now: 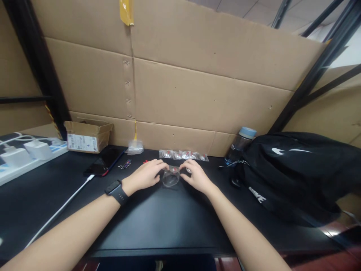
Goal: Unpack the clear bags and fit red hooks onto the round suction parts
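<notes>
Clear plastic packet (170, 180), w/ a red-and-silver piece seen at its top end, is being worked at mid-table, flat or nearly so on the black tabletop (165, 222). Its upper L corner is met by the fingertips of the L hand (147, 174), the thumb held apart, lower down; its R edge is met, or nearly so, by the R hand (198, 178), thumb & index parted, w/ a small silvery piece (188, 170) seen betw. them. Whether the packet is clamped by either hand can't be told. A dark watch (116, 190) is worn on the L wrist.

Just beyond, a row of clear packets (185, 155) is lined up near the cardboard wall (180, 86). By the L hand, a small red item (145, 162) is part-hidden; further L, a colourful trinket (127, 164), then a phone (103, 162) w/ white cable (60, 210) plugged in. Behind the phone a small open carton (86, 140) is set. Over on the R, a blue-lidded bottle (239, 145) is placed beside a black bag (296, 177), white logo shown.
</notes>
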`<action>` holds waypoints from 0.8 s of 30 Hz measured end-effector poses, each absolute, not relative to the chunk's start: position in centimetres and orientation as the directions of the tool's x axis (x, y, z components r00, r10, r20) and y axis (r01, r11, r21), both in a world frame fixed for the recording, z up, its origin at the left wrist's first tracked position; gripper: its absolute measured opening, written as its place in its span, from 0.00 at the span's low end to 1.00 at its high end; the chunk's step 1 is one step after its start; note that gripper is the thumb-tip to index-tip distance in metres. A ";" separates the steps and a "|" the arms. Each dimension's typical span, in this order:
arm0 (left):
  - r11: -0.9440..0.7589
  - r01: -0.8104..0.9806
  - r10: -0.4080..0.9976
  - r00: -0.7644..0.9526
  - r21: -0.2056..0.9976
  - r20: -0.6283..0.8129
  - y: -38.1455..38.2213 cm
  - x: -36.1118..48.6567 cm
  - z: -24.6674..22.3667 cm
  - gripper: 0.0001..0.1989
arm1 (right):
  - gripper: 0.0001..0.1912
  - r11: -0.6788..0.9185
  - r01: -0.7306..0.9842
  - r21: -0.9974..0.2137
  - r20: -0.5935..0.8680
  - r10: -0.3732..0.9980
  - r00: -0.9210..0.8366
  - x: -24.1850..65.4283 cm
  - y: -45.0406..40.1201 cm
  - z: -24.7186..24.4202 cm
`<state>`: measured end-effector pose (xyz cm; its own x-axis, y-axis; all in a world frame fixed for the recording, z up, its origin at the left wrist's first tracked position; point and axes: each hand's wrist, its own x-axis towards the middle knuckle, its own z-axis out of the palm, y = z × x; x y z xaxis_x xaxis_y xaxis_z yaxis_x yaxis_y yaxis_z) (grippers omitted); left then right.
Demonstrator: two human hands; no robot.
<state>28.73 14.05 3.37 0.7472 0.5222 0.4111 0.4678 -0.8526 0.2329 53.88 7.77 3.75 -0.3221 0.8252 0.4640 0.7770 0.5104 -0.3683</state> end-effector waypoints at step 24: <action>-0.770 0.564 0.634 0.624 0.298 0.456 14.0 30.4 1.9 0.07 | 0.12 0.368 0.898 -0.241 0.404 0.879 -0.252 52.6 8.1 2.5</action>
